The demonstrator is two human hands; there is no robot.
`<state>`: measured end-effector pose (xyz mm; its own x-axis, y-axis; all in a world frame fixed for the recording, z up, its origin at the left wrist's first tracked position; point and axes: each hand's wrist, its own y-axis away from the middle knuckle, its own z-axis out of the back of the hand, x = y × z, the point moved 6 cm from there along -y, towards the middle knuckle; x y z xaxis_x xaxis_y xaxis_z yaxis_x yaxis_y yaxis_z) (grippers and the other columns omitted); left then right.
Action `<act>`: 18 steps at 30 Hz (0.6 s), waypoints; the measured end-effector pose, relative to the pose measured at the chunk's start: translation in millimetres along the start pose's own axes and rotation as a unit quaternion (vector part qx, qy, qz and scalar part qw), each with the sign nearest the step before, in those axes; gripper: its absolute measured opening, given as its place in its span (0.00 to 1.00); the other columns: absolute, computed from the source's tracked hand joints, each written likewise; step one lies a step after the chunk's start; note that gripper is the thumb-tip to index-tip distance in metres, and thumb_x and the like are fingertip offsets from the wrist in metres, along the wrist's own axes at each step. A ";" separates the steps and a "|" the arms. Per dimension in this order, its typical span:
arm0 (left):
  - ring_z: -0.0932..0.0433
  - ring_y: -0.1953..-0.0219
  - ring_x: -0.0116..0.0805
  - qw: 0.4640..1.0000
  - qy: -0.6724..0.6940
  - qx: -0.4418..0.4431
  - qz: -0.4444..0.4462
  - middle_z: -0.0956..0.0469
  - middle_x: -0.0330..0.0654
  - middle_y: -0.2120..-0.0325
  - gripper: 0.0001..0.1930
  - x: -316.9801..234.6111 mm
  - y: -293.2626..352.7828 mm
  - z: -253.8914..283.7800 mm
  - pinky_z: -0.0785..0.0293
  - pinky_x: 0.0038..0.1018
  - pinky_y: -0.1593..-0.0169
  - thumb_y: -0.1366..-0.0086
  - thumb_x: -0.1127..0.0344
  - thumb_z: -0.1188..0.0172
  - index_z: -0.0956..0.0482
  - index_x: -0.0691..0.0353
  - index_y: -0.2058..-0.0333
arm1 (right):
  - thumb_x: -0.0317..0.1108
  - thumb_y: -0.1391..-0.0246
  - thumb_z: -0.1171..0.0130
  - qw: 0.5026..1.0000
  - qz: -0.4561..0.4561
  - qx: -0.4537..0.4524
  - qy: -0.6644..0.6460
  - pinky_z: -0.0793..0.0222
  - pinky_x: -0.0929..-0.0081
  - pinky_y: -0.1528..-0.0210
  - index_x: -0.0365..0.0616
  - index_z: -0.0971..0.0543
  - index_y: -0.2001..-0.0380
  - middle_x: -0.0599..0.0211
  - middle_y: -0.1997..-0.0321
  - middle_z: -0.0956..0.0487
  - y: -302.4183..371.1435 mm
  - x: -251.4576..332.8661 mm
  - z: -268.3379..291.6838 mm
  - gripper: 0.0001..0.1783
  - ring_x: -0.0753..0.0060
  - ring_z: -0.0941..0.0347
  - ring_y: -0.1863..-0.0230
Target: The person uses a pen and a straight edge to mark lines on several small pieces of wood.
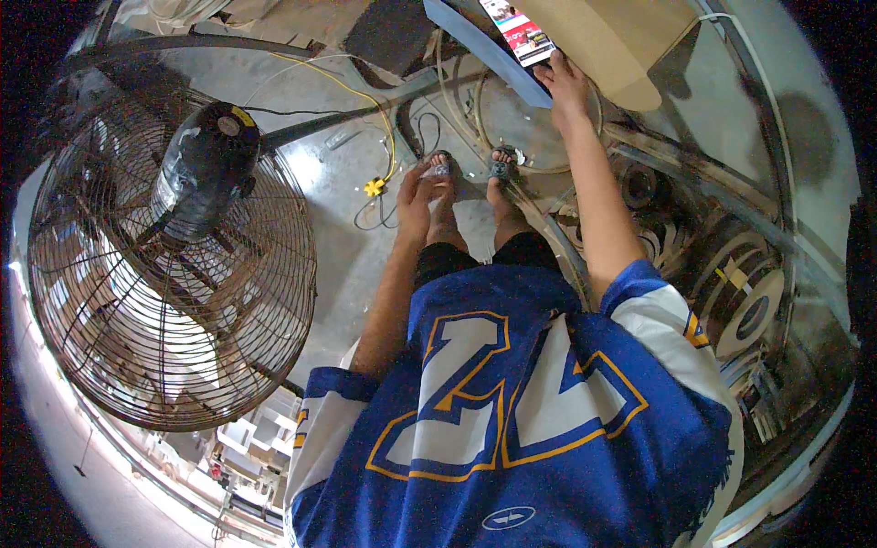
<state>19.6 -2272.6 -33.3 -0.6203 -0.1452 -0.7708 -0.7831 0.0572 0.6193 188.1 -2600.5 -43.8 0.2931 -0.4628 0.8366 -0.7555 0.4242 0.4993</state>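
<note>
A phone with a lit, colourful screen is at the top of the head view, between a blue panel and a brown cardboard box. My right hand is closed at its lower corner, with fingertips on the edge of the screen; part of the grip is hidden. My left hand hangs in the air in front of my left leg, holding nothing, fingers loosely stretched. Below it on the floor lies a yellow plug-like piece at the end of a yellow cord.
A big caged fan with a dark motor fills the left side. Ring-shaped pieces and metal bars crowd the right. Hoses and cables run across the concrete floor around my sandalled feet.
</note>
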 end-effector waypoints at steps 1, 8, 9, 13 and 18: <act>0.17 0.53 0.44 1.000 0.007 0.007 -0.018 0.18 0.54 0.52 0.21 3.2 3.6 4.9 0.22 0.38 0.44 0.24 0.62 0.49 0.32 0.68 0.38 | 0.42 0.33 0.37 1.000 0.003 -0.001 0.006 0.22 0.63 0.45 0.40 0.25 0.44 0.65 0.52 0.20 -6.3 -1.4 -1.8 0.21 0.66 0.22 0.59; 0.17 0.52 0.45 0.998 0.035 -0.042 0.028 0.17 0.53 0.52 0.23 25.9 33.9 30.8 0.23 0.38 0.43 0.24 0.57 0.48 0.32 0.65 0.37 | 0.46 0.34 0.36 0.994 -0.094 0.047 0.040 0.24 0.64 0.43 0.50 0.26 0.40 0.65 0.46 0.21 -52.0 -24.3 -4.8 0.24 0.64 0.21 0.52; 0.17 0.52 0.45 0.998 0.041 -0.038 0.008 0.17 0.53 0.52 0.23 22.8 36.6 31.7 0.23 0.38 0.43 0.24 0.57 0.48 0.32 0.65 0.37 | 0.46 0.34 0.36 0.994 -0.088 0.056 0.036 0.24 0.64 0.43 0.50 0.26 0.40 0.65 0.46 0.21 -58.0 -25.1 -4.5 0.24 0.64 0.21 0.52; 0.17 0.52 0.44 0.998 0.022 -0.057 0.013 0.17 0.52 0.51 0.22 18.6 44.6 36.5 0.24 0.39 0.42 0.23 0.59 0.49 0.31 0.62 0.36 | 0.47 0.34 0.36 0.992 -0.100 0.076 0.025 0.26 0.64 0.42 0.53 0.26 0.42 0.66 0.45 0.22 -74.4 -36.8 -2.9 0.22 0.65 0.23 0.48; 0.17 0.55 0.38 0.996 0.046 -0.077 0.015 0.17 0.51 0.54 0.21 14.0 48.7 41.2 0.23 0.35 0.44 0.25 0.66 0.49 0.30 0.66 0.38 | 0.52 0.37 0.35 0.989 -0.099 0.107 0.004 0.29 0.56 0.40 0.55 0.31 0.33 0.65 0.35 0.27 -92.2 -47.6 -14.1 0.33 0.56 0.25 0.44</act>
<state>-29.1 -2231.1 -20.1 -0.6313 -0.2364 -0.7386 -0.7432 -0.0874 0.6633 252.0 -2606.7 -126.5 0.4526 -0.5134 0.7291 -0.7886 0.1514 0.5960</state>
